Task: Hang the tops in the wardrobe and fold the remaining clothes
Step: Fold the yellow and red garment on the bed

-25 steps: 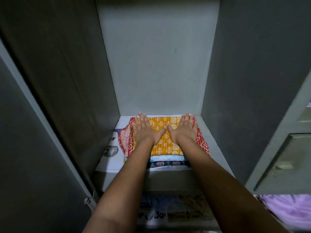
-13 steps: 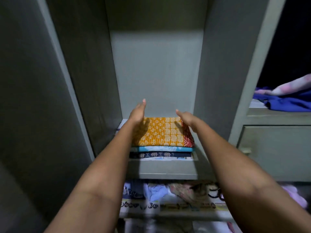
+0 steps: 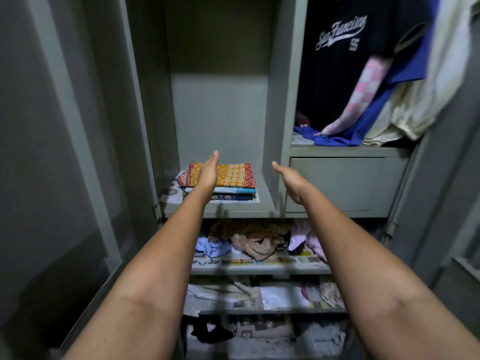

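On wardrobe shelf (image 3: 262, 188), folded clothes (image 3: 228, 181).

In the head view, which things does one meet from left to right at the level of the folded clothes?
Left hand → folded pile with the orange cloth on top → right hand → closed drawer front.

A home bedroom closet: a grey metal wardrobe (image 3: 281, 81) holds hanging tops, like the dark printed T-shirt (image 3: 340, 61) above the right hand (image 3: 292, 181). Newspaper-lined shelves (image 3: 259, 263) of crumpled clothes sit below both hands.

Open compartment above folded stack (image 3: 223, 180)
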### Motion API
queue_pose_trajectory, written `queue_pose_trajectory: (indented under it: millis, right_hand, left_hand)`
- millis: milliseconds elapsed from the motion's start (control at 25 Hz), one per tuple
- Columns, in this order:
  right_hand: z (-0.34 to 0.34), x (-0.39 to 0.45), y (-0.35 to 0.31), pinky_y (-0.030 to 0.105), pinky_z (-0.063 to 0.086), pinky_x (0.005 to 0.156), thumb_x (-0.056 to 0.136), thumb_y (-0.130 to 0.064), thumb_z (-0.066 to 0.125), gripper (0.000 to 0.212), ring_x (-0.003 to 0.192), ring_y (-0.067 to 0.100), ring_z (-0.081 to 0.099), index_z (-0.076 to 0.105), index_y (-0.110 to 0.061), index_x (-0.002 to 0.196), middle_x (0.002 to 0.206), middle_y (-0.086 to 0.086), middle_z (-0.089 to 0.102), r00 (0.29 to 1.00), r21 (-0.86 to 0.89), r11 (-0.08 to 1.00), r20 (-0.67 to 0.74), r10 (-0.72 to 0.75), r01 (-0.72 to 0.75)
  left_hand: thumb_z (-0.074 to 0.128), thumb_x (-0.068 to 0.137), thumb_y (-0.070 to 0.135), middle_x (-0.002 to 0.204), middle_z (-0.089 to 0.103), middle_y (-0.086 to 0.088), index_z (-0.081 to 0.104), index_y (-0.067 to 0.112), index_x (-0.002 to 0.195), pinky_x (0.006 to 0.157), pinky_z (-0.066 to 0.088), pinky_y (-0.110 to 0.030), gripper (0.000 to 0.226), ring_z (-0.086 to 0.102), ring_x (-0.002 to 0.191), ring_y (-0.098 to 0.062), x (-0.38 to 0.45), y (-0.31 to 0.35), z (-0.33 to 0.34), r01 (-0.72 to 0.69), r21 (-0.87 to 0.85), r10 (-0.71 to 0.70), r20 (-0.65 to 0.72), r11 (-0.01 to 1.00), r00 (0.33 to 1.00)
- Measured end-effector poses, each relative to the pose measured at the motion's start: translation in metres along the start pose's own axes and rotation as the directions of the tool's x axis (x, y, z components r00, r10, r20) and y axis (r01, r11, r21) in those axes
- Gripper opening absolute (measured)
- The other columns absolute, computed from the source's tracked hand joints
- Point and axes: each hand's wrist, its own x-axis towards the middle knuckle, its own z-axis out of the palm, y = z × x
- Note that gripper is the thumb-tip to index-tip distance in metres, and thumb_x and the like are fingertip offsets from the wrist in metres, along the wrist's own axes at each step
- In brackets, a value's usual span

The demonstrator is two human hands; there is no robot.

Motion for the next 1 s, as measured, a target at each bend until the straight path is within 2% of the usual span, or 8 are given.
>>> queue_pose_trajectory:
  millis: [320, 440, 520, 680, 760, 840, 920, 1000]
  right_hand:
    - [-0.102, -0.124, -0.023, 0.034, 0.014, 0.114, 0.095, -0.048, 0.047, 0.072, 0.145, 0.020, 0.017, 0.022, -0.011, 0.151, 0.158, 0.002, 0.019, 0.958, 0.016, 0.999, -0.285, -0.035, 0.042]
    - [-0.138, -0.182, -0.016, 0.035, 0.011, 0.115, 0.092, -0.053, 0.048, 0.079, 0.146, 0.018, 0.012, 0.017, -0.013, 0.152, 0.159, 0.001, 0.012, 0.905, 0.016, 0.999, -0.425, -0.024, 0.034]
    - [-0.156, -0.228, -0.015, 0.035, 0.014, 0.115, 0.093, -0.052, 0.047, 0.078, 0.145, 0.018, 0.016, 0.017, -0.011, 0.152, 0.159, 0.002, 0.016, 0.851, 0.023, 1.000, -0.525, 0.002, 0.011]
    - [-0.171, -0.341, -0.024, 0.021, 0.036, 0.079, 0.098, -0.046, 0.040, 0.063, 0.101, 0.012, 0.054, 0.033, -0.006, 0.146, 0.126, 0.001, 0.052, 0.720, 0.067, 0.997, -0.689, 0.081, -0.048]
    - [-0.178, -0.397, -0.023, 0.025, 0.032, 0.093, 0.101, -0.040, 0.036, 0.056, 0.130, 0.021, 0.041, 0.034, -0.003, 0.144, 0.146, 0.007, 0.040, 0.649, 0.076, 0.996, -0.756, 0.089, -0.048]
    - [-0.179, -0.455, -0.023, 0.025, 0.035, 0.098, 0.102, -0.037, 0.034, 0.053, 0.129, 0.022, 0.043, 0.034, -0.003, 0.144, 0.141, 0.008, 0.045, 0.546, 0.096, 0.993, -0.830, 0.116, -0.066]
    - [-0.182, -0.507, -0.019, 0.016, 0.044, 0.066, 0.102, -0.038, 0.035, 0.054, 0.082, 0.007, 0.053, 0.035, -0.003, 0.143, 0.103, 0.001, 0.059, 0.411, 0.100, 0.989, -0.901, 0.137, -0.110]
    - [-0.191, -0.555, -0.010, 0.017, 0.024, 0.052, 0.099, -0.045, 0.038, 0.061, 0.062, 0.000, 0.028, 0.033, -0.005, 0.145, 0.090, -0.006, 0.051, 0.270, 0.109, 0.976, -0.950, 0.158, -0.186]
  left_hand:
    - [0.036, 0.085, 0.075, 0.150, 0.032, 0.008, 0.032, 0.022, 0.147, 0.117, 0.018, -0.036, 0.081, 0.030, 0.139, -0.014, -0.084, 0.067, 0.079, 0.023, -0.106, 0.010, 0.299, 0.994, 0.954]
    - [0.033, 0.094, 0.063, 0.144, 0.045, 0.003, 0.045, 0.021, 0.141, 0.112, 0.031, -0.037, 0.064, 0.047, 0.126, -0.015, -0.115, 0.071, 0.128, 0.003, -0.126, 0.058, 0.472, 0.992, 0.880]
    - [0.031, 0.097, 0.056, 0.150, 0.037, 0.002, 0.034, 0.019, 0.146, 0.114, 0.023, -0.037, 0.062, 0.034, 0.138, -0.017, -0.146, 0.080, 0.154, 0.000, -0.124, 0.067, 0.541, 0.992, 0.838]
    - [0.031, 0.099, 0.050, 0.154, 0.030, -0.002, 0.028, 0.013, 0.149, 0.114, 0.020, -0.034, 0.062, 0.026, 0.142, -0.017, -0.215, 0.102, 0.203, 0.020, -0.166, 0.104, 0.702, 0.986, 0.705]
    - [0.031, 0.100, 0.048, 0.154, 0.030, -0.002, 0.027, 0.014, 0.149, 0.114, 0.020, -0.033, 0.060, 0.026, 0.142, -0.017, -0.253, 0.118, 0.224, 0.040, -0.204, 0.137, 0.776, 0.978, 0.616]
    - [0.031, 0.100, 0.048, 0.155, 0.028, -0.002, 0.025, 0.015, 0.150, 0.115, 0.019, -0.035, 0.060, 0.025, 0.143, -0.018, -0.294, 0.131, 0.245, 0.058, -0.216, 0.155, 0.840, 0.975, 0.521]
    - [0.030, 0.100, 0.051, 0.155, 0.027, -0.004, 0.025, 0.016, 0.150, 0.114, 0.021, -0.036, 0.061, 0.026, 0.142, -0.021, -0.338, 0.139, 0.263, 0.066, -0.212, 0.167, 0.897, 0.975, 0.409]
    - [0.028, 0.100, 0.050, 0.155, 0.027, -0.004, 0.023, 0.015, 0.150, 0.113, 0.022, -0.035, 0.061, 0.026, 0.142, -0.021, -0.380, 0.144, 0.275, 0.083, -0.220, 0.186, 0.937, 0.972, 0.296]
